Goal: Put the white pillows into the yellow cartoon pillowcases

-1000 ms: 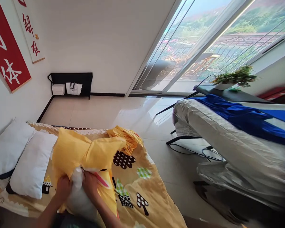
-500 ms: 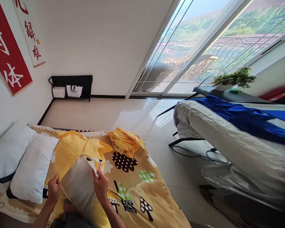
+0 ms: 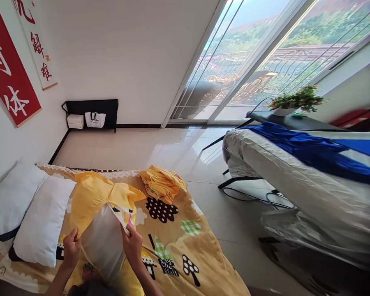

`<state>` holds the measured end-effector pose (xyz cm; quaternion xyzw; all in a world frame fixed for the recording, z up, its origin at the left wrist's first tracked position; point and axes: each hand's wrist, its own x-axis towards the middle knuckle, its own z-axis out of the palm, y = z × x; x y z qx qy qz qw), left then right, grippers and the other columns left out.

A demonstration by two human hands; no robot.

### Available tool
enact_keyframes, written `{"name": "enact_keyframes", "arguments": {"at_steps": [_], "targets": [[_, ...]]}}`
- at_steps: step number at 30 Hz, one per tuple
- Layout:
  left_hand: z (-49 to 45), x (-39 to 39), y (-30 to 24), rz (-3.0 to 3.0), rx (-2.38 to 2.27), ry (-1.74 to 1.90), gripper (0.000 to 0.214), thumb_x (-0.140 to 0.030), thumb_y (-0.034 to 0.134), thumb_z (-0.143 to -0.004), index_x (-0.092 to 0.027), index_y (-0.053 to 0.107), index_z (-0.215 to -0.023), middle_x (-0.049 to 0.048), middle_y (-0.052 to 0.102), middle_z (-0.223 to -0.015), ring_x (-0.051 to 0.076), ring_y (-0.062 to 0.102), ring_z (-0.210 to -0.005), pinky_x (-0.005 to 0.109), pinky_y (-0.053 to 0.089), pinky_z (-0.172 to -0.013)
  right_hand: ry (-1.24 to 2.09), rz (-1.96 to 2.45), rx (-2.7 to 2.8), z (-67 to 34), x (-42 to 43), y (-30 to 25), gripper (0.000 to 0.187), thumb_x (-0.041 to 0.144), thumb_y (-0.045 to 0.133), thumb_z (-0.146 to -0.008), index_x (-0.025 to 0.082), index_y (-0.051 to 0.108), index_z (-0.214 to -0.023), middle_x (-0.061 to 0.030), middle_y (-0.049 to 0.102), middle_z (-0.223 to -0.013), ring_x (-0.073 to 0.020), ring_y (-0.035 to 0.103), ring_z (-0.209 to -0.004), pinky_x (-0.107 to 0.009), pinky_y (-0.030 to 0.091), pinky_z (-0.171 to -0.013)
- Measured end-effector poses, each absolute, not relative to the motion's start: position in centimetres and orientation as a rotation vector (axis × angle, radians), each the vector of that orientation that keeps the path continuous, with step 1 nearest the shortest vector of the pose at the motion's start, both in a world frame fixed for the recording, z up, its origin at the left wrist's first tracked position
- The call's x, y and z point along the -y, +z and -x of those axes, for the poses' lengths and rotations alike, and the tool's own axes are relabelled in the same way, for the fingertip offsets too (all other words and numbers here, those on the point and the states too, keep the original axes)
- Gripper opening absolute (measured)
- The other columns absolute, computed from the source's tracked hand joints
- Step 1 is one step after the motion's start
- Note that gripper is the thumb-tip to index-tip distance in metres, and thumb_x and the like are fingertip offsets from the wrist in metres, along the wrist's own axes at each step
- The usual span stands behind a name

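A yellow pillowcase (image 3: 94, 191) is stretched between my two hands over a white pillow (image 3: 103, 236) lying on the bed. My left hand (image 3: 72, 248) is closed on one edge of the yellow cloth. Opposite it, my right hand (image 3: 132, 243) pinches the other edge, where a white lining and some printed marks show. Part of the pillow is covered by the cloth, and its near end blurs into yellow fabric close to my body. Beyond my right hand lies a crumpled yellow cloth (image 3: 163, 183) on the patterned bedspread (image 3: 200, 242).
Two more white pillows, the nearer one (image 3: 45, 220) and the farther one (image 3: 15, 197), rest at the left. A second bed wrapped in plastic (image 3: 265, 156) stands at the right, with blue cloth (image 3: 308, 146) on it. Tiled floor (image 3: 200, 205) runs between the beds.
The view has shifted slightly. Both hands keep their grip on the pillowcase, and the right hand sits slightly lower in the picture.
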<state>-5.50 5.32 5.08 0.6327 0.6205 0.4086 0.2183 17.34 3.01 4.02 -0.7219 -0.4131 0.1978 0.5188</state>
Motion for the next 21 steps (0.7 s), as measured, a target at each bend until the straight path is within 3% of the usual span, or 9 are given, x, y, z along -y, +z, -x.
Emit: {"name": "enact_keyframes", "arguments": {"at_steps": [8,16,21], "targets": [[5.6,-5.4,4.8,-1.7,-1.716,0.993,0.031,-0.04,0.041,-0.075,-0.024,0.024,-0.056,-0.0065,0.026,-0.051,0.01,0.027,-0.05,0.024,0.026,-0.053,0.534,1.717,0.983,-17.1,-3.0,4.5,0.058,0.074,0.043,-0.079,0.025,0.024,-0.053,0.0065,0.023,-0.052,-0.0097,0.022,-0.051,-0.024,0.022,-0.047],[6.7,-4.2,6.4,-1.838,-1.29,0.515,0.025,-0.024,0.049,-0.061,-0.02,0.026,-0.05,-0.0062,0.024,-0.048,0.009,0.027,-0.05,0.027,0.016,-0.053,0.643,1.64,1.006,-15.2,-1.2,5.5,0.056,0.068,0.042,-0.085,0.021,0.043,-0.055,0.0035,0.036,-0.052,-0.0115,0.032,-0.051,-0.025,0.029,-0.048],[7.9,-2.0,3.5,-1.839,-1.202,0.327,0.028,-0.019,0.047,-0.061,-0.021,0.021,-0.049,-0.006,0.019,-0.05,0.009,0.024,-0.051,0.028,0.014,-0.054,0.782,1.59,1.13,-14.8,1.9,3.0,0.052,0.061,0.046,-0.088,0.02,0.051,-0.056,0.0016,0.044,-0.053,-0.012,0.036,-0.051,-0.025,0.028,-0.047]]}}
